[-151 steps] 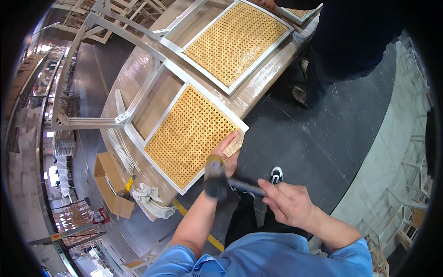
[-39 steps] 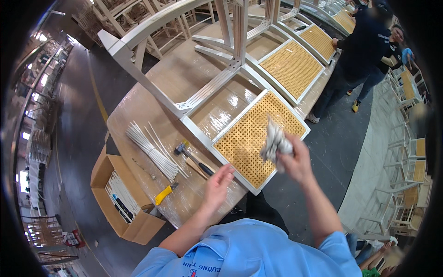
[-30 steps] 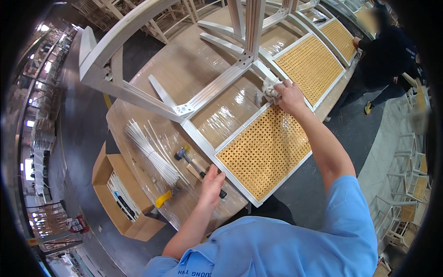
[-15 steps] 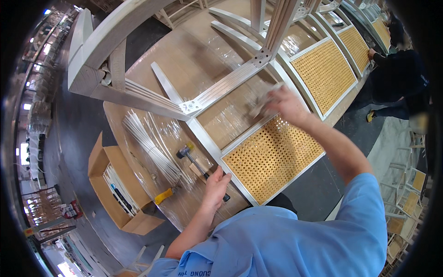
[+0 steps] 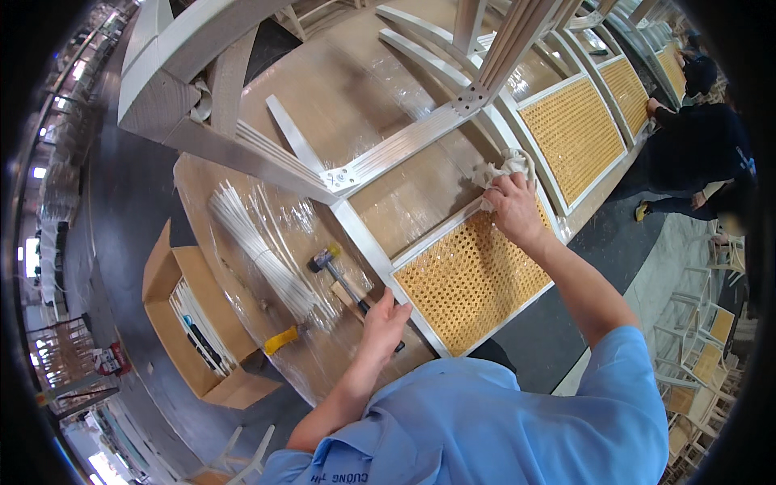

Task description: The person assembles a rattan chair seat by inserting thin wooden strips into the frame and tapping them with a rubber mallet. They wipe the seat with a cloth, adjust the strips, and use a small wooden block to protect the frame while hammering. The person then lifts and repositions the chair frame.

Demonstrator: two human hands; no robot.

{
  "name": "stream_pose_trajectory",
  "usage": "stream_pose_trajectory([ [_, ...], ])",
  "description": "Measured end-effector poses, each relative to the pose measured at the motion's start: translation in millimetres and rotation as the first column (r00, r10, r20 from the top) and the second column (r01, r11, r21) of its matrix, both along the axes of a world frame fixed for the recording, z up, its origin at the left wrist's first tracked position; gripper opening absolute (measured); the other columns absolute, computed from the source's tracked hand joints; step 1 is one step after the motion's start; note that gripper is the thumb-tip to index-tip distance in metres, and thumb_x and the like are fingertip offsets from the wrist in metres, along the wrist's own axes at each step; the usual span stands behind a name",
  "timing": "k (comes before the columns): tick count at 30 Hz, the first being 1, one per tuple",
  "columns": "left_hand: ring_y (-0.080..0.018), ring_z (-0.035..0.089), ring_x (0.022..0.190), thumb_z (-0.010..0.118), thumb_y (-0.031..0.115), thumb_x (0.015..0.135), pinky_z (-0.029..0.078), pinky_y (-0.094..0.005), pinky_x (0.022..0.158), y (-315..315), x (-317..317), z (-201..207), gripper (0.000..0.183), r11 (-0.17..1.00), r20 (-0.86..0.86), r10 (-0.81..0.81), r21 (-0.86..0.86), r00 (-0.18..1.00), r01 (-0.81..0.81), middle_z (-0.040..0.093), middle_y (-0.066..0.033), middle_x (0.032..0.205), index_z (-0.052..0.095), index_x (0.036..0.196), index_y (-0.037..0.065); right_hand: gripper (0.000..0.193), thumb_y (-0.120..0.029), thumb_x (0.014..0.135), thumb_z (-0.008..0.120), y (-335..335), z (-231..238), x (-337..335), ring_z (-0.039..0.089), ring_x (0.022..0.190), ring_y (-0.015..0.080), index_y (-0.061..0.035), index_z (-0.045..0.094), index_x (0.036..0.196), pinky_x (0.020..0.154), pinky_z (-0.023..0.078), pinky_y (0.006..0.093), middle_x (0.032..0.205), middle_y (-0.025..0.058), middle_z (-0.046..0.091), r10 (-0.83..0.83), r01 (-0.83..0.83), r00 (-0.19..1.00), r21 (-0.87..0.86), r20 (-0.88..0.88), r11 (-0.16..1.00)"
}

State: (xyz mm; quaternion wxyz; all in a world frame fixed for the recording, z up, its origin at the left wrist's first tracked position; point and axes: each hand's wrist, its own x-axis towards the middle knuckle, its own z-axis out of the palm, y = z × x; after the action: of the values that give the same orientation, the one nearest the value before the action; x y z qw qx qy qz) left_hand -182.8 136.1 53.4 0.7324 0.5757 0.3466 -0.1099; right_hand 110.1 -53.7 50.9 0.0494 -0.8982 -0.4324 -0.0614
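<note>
A whitewashed wooden chair frame [image 5: 360, 236] lies on the table with a woven cane panel [image 5: 473, 283] in its back, towards me. My right hand [image 5: 517, 212] is closed on a crumpled white rag [image 5: 505, 171], at the panel's far right corner where a rail meets the side post. My left hand [image 5: 386, 325] grips the frame's left side post near its lower end, its thumb along the edge. Under that hand passes the dark handle of a mallet [image 5: 325, 259], whose head rests on the table to the left; I cannot see the left fingers wholly.
White strips [image 5: 263, 255] lie bundled on the plastic-wrapped table [image 5: 323, 133]. A yellow-handled tool [image 5: 281, 339] is near its edge, above an open cardboard box [image 5: 230, 323]. More cane-backed frames [image 5: 574, 133] line the right, where a person in dark clothes [image 5: 687, 145] works.
My right hand has moved right with the rag, from the middle of the rail to the frame's right corner. My left hand stays at the left post.
</note>
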Motion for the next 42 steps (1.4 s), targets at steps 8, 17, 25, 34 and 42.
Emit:
stream_pose_trajectory([
  [8, -0.0097, 0.058, 0.115, 0.06, 0.005, 0.102, 0.043, -0.0254, 0.102, -9, 9, 3, 0.047, 0.999, -0.025, -0.004, 0.034, 1.0, 0.005, 0.063, -0.0046, 0.134, 0.048, 0.148, -0.002, 0.022, -0.01, 0.073, 0.074, 50, -29, -82, 0.052, 0.122, 0.0338, -0.014, 0.076, 0.095, 0.115, 0.032, 0.0595, 0.111, 0.0093, 0.065, -0.049, 0.064, 0.988, 0.099, -0.149, 0.993],
  [17, -0.0094, 0.057, 0.114, 0.057, 0.003, 0.1, 0.042, -0.0245, 0.104, 4, 6, 11, 0.061, 0.995, 0.111, -0.003, -0.099, 0.994, 0.015, 0.059, -0.0028, 0.139, 0.036, 0.157, -0.004, 0.023, -0.002, 0.072, 0.075, 32, -34, -27, 0.058, 0.115, 0.0282, -0.0184, 0.078, 0.088, 0.1, 0.045, 0.0473, 0.105, 0.0081, 0.07, 0.041, -0.013, 0.988, 0.178, -0.151, 0.984],
  [25, -0.0171, 0.056, 0.13, 0.057, 0.007, 0.096, 0.043, -0.0308, 0.105, 7, 11, 27, 0.062, 0.995, -0.128, -0.005, -0.104, 0.992, -0.009, 0.051, -0.0041, 0.154, 0.043, 0.156, 0.001, 0.035, -0.003, 0.067, 0.074, 57, -29, -131, 0.062, 0.103, 0.0376, -0.0108, 0.073, 0.101, 0.093, 0.051, 0.0481, 0.098, 0.0143, 0.066, 0.249, -0.053, 0.849, 0.394, -0.466, 0.917],
  [34, -0.0123, 0.063, 0.111, 0.061, 0.013, 0.097, 0.048, -0.0335, 0.098, 24, 11, 14, 0.048, 0.995, -0.162, -0.092, -0.046, 0.983, 0.085, 0.065, 0.0015, 0.131, 0.055, 0.145, 0.007, 0.022, -0.004, 0.086, 0.071, -177, 59, -116, 0.065, 0.088, 0.0107, -0.0043, 0.071, 0.108, 0.083, 0.053, 0.0294, 0.093, 0.0031, 0.072, -0.16, 0.84, 0.521, 0.47, -0.838, 0.272],
  [42, -0.014, 0.062, 0.113, 0.064, 0.018, 0.101, 0.049, -0.0339, 0.097, 18, 16, 25, 0.051, 0.983, -0.164, -0.176, -0.083, 0.97, 0.165, 0.063, 0.0002, 0.136, 0.05, 0.149, 0.007, 0.03, -0.024, 0.092, 0.069, -196, -87, -119, 0.07, 0.102, 0.0415, -0.0054, 0.064, 0.115, 0.088, 0.054, 0.0437, 0.106, 0.0223, 0.073, -0.681, 0.956, 0.19, 0.29, -0.707, -0.035],
])
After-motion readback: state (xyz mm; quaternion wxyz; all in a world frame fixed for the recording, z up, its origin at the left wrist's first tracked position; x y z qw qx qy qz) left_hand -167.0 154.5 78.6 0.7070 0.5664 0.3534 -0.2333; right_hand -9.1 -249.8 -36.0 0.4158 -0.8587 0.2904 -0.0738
